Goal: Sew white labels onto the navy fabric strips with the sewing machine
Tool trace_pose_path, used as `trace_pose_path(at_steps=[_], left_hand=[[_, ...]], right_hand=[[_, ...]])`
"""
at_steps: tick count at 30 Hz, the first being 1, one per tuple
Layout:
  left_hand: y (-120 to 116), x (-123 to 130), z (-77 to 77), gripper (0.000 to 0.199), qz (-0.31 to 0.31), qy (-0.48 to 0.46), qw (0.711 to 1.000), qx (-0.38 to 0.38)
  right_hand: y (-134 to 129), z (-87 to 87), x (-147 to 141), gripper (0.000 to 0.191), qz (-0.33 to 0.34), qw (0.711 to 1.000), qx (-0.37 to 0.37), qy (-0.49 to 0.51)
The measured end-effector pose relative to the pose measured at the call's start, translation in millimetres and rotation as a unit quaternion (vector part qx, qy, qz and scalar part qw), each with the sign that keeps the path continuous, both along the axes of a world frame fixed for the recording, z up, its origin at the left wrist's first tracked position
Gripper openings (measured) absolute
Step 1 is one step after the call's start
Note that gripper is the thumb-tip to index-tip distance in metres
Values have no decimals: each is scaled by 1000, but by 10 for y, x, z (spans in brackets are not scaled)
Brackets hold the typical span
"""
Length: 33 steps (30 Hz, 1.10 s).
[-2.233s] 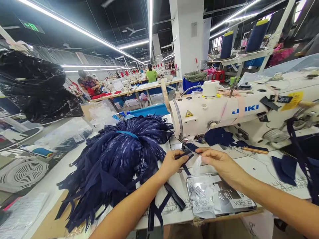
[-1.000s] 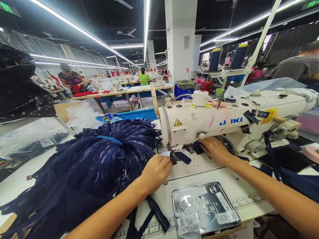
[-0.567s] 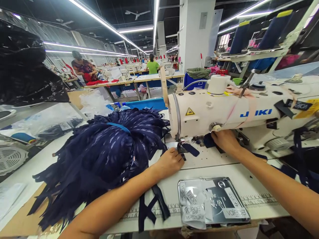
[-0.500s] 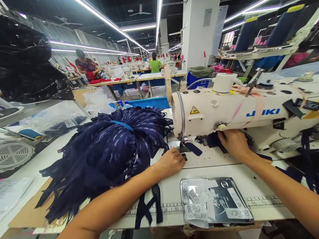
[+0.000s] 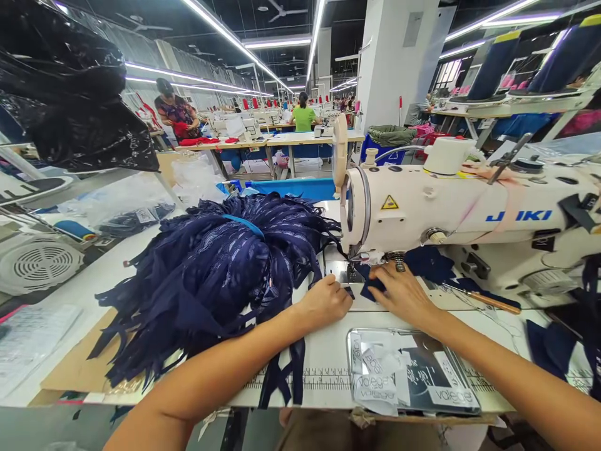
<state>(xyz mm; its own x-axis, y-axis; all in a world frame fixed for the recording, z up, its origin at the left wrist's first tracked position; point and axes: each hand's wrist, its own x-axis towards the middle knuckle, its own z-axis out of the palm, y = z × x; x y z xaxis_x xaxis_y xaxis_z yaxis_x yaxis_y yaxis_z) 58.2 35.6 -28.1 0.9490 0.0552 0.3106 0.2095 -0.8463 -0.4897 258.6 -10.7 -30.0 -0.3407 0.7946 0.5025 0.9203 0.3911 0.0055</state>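
Matt navy cloth, glossy enamel.
Soft woven strip under smooth painted-metal sewing machine; shiny metal tray holding paper labels.

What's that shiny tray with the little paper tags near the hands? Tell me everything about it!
The metal tray is flat, shallow and silvery, with rounded corners and a mirror-like bottom. It lies on the white sewing table, at the front edge beside the printed ruler, just below the right hand. Loose white labels reading "valege" are piled in it. No hand touches it.

Factory hall: dark ceiling, long light strips, white pillar, rows of worktables.
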Motion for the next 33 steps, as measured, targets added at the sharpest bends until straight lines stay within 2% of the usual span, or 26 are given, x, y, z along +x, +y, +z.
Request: trace_pose_path(at_steps=[2,5,13,15,17,20,22,27,33], left_hand=[[2,-7,-4,14,1,-1,1000,1],[3,-4,0,15,3,-1,1000,-2],[-4,-4,-3,16,1,-18,1000,-5],[-1,-8,-11,16,-2,-33,999,2],[3,-12,-23,16,-5,-53,998,13],[7,-15,-41,18,-10,-78,997,24],[9,-11,-49,19,-10,-82,996,27],[20,11,-55,15,-6,-71,997,19],[34,16,-61,16,7,-21,1000,-11]], right_hand=[[-53,45,-37,9,43,998,-32,-13],[-72,72,-69,11,44,996,-48,-53],[-20,79,-155,23,66,981,4,-182],[-4,58,-188,23,50,990,-17,-133],[29,18,-209,21,27,997,-61,-33],[93,-55,-226,19,16,985,-126,114],[127,-92,-238,20,19,974,-150,170],[142,-104,-267,21,17,963,-163,213],[114,-108,-275,23,10,969,-139,205]])
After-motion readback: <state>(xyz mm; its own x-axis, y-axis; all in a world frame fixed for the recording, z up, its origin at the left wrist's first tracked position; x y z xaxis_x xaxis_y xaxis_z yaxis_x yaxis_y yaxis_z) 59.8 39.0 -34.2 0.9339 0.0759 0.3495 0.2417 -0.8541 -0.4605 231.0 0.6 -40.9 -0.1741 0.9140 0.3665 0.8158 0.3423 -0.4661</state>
